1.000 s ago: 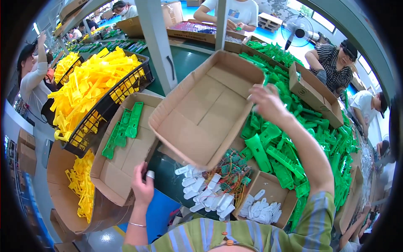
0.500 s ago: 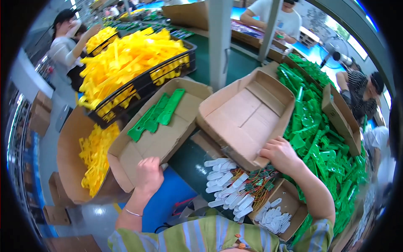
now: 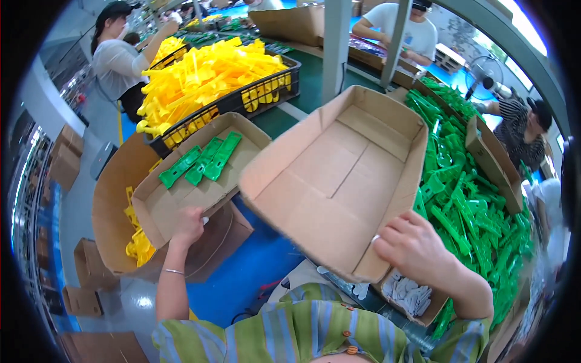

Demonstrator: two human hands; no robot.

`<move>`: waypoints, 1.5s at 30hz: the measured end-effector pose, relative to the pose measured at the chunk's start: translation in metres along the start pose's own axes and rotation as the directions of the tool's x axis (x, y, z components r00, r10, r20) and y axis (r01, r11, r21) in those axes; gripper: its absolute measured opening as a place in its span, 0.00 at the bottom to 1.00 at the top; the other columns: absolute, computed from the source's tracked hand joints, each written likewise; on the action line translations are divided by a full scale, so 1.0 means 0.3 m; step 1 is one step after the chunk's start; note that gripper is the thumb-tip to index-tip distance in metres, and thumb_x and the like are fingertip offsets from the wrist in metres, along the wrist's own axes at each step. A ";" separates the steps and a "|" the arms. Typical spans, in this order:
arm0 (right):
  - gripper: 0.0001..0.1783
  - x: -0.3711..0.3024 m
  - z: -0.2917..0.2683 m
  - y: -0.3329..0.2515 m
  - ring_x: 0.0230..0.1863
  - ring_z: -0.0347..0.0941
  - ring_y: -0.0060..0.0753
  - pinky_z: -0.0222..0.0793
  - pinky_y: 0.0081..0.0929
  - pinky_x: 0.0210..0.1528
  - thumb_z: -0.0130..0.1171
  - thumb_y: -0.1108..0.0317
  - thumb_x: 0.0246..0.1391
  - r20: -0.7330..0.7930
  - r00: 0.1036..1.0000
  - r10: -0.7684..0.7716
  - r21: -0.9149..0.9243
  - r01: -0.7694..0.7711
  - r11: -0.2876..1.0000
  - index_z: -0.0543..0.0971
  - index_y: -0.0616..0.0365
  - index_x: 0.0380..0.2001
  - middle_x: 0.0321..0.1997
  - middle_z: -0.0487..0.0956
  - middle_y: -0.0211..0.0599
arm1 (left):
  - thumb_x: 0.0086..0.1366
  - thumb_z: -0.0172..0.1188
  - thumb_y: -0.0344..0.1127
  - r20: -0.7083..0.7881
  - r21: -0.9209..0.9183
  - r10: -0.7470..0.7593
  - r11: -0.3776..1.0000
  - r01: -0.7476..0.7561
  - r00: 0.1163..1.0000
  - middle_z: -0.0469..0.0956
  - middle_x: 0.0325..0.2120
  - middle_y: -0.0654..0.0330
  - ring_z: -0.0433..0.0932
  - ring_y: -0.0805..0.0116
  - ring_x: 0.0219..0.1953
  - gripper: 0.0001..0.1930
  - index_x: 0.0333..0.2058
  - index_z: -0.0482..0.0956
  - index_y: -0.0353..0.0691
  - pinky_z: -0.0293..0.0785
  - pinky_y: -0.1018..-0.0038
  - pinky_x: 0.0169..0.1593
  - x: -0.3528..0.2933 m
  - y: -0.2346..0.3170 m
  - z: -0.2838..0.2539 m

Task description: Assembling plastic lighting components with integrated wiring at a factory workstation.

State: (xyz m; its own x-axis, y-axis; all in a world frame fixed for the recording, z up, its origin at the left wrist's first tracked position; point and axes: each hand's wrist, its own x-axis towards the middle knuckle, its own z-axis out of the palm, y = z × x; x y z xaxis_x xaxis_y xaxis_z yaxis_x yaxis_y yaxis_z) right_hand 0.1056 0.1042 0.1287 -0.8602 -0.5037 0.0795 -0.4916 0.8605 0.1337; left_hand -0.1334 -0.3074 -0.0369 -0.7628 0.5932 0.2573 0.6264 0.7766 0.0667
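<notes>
The right grip (image 3: 414,245), fingers bent and closed, clasps the side wall of the larger tan cardboard tray (image 3: 327,181) near its near right corner; that forearm slants inward from an outflung elbow. The left grip (image 3: 189,225) is curled shut at the near wall of a smaller tan cardboard tray (image 3: 163,209), its forearm almost upright. Three green plastic strips (image 3: 206,160) lie inside. The larger tray slants over the near edge of the green worktop (image 3: 310,85); green plastic parts (image 3: 466,224) heap along the right edge, and a black lattice crate (image 3: 224,115) stands by the left.
</notes>
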 end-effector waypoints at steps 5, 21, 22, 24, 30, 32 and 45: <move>0.07 0.079 0.016 -0.228 0.28 0.69 0.29 0.61 0.26 0.32 0.54 0.65 0.39 -0.020 0.992 -0.121 -0.023 0.120 0.992 0.71 0.55 0.23 0.21 0.69 0.28 | 0.48 0.56 0.29 -0.050 -0.056 -0.045 0.998 0.042 0.998 0.75 0.22 0.50 0.74 0.47 0.30 0.03 0.20 0.74 0.37 0.70 0.57 0.32 0.020 -0.161 0.086; 0.07 0.469 0.594 -0.387 0.28 0.71 0.32 0.58 0.29 0.29 0.55 0.62 0.39 -0.127 0.990 0.066 0.066 -0.058 0.996 0.79 0.51 0.17 0.23 0.77 0.31 | 0.51 0.58 0.22 0.118 -0.567 -0.311 0.758 0.321 0.943 0.77 0.32 0.58 0.75 0.71 0.35 0.14 0.39 0.76 0.34 0.70 0.74 0.40 0.135 -0.118 -0.214; 0.07 0.470 0.591 -0.388 0.29 0.70 0.32 0.58 0.29 0.29 0.55 0.62 0.39 -0.120 0.990 0.072 0.089 -0.061 0.994 0.79 0.51 0.17 0.22 0.77 0.31 | 0.52 0.55 0.20 -0.034 -0.403 -0.236 0.893 0.203 0.971 0.75 0.33 0.56 0.74 0.65 0.37 0.13 0.38 0.76 0.33 0.70 0.70 0.42 0.137 -0.041 -0.232; 0.07 0.477 0.576 -0.390 0.31 0.70 0.31 0.59 0.29 0.31 0.55 0.62 0.39 -0.038 0.994 0.105 0.110 -0.101 0.989 0.77 0.52 0.19 0.24 0.76 0.31 | 0.53 0.53 0.20 -0.210 -0.248 -0.101 0.968 0.047 0.972 0.75 0.33 0.55 0.74 0.61 0.38 0.12 0.38 0.76 0.33 0.69 0.68 0.43 0.137 0.097 -0.229; 0.09 0.316 0.563 -0.345 0.47 0.66 0.36 0.59 0.35 0.47 0.54 0.63 0.42 -0.271 0.941 0.202 0.239 -0.137 0.961 0.78 0.55 0.26 0.42 0.73 0.38 | 0.55 0.55 0.30 -0.336 -0.607 0.284 0.664 -0.437 0.898 0.73 0.41 0.50 0.72 0.54 0.46 0.17 0.45 0.72 0.33 0.68 0.66 0.50 0.126 0.740 -0.175; 0.09 0.194 0.502 -0.313 0.53 0.64 0.40 0.56 0.42 0.53 0.54 0.65 0.43 -0.448 0.840 0.306 0.360 -0.144 0.922 0.78 0.56 0.27 0.47 0.70 0.40 | 0.55 0.56 0.32 -0.293 -0.727 0.275 0.558 -0.400 0.916 0.71 0.44 0.48 0.71 0.52 0.49 0.22 0.49 0.70 0.32 0.67 0.66 0.53 0.103 0.868 -0.091; 0.28 -0.566 0.313 -0.025 0.56 0.60 0.50 0.58 0.43 0.55 0.65 0.74 0.36 -0.383 0.216 0.898 0.217 -0.924 0.315 0.71 0.61 0.46 0.55 0.65 0.45 | 0.52 0.50 0.21 0.107 -0.521 0.463 0.780 -0.347 0.880 0.74 0.38 0.37 0.74 0.42 0.44 0.23 0.50 0.66 0.21 0.68 0.61 0.52 0.198 0.864 0.104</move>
State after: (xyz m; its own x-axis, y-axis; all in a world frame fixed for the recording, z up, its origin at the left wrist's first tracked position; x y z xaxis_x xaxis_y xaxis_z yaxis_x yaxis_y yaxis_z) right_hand 0.2425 0.1905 0.0215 -0.5754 0.6352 0.5152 0.6108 0.7526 -0.2459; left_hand -0.0214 -0.0642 -0.0343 -0.3980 0.9043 0.1542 0.8369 0.2891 0.4648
